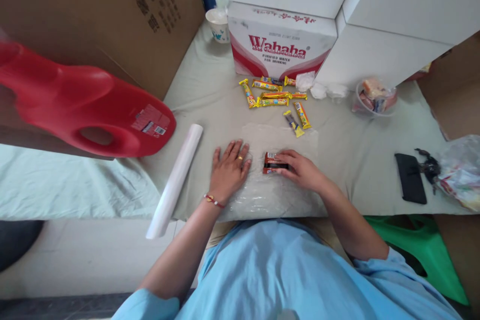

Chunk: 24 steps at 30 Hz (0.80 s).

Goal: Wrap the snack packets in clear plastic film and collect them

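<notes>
My left hand lies flat, fingers spread, at the left edge of a sheet of clear plastic film on the cloth-covered table. With thumb and fingers around its right end, my right hand grips a small brown and black snack packet on the film. Beyond the film are two loose snack sticks, one yellow and grey, the other yellow and red. Several more yellow-wrapped snack sticks lie in a loose pile behind them. A roll of film rests left of my left hand, overhanging the front edge.
A large red jug and cardboard box stand at left. Behind are a Wahaba-style water carton, paper cup and crumpled white wads. At right are a plastic tub, black phone, keys and plastic bag.
</notes>
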Available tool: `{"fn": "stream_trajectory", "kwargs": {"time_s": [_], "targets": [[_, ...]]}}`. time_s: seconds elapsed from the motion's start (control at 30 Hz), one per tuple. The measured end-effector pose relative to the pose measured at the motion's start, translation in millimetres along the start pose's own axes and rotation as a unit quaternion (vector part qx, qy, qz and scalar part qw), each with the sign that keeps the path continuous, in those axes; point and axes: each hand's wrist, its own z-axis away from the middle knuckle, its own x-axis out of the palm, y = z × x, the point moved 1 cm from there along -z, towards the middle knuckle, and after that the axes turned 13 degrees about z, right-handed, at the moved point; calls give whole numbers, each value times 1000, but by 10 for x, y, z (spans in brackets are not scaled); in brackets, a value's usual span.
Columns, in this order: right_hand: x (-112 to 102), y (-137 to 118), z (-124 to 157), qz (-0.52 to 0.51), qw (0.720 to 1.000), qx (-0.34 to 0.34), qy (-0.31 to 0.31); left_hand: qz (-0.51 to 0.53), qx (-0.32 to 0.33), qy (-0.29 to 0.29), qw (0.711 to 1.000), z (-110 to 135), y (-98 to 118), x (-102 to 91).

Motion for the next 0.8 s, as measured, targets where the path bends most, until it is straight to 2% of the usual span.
{"fn": "stream_trajectory", "kwargs": {"time_s": [0.07,0.2,0.27,0.37,0.43,0.53,0.6,0.7,0.77,0.8], "targets": [[-129,142,-134,18,999,30,32,1,-1,0,1000,-3,-1,0],[-378,451,-595,120,969,189,101,4,1,6,1000,0,-10,8],[-448,549,-839,164,952,247,77,4,3,9,1000,3,-12,10],[-481,620,-1089,204,942,267,11,3,3,12,1000,7,-10,8],[-481,656,-1157,211,940,268,-10,2,4,12,1000,9,-6,6],[-493,751,-1152,200,941,272,0,5,5,13,1000,12,1,0],[-547,837,-1103,174,947,266,56,9,3,14,1000,13,4,-5],[-739,904,-953,124,939,233,219,13,0,16,1000,12,5,-10],[-902,840,-794,117,923,191,313,13,3,16,1000,12,3,-10],[-970,767,-703,121,918,169,338,14,4,16,1000,12,0,-9]]}}
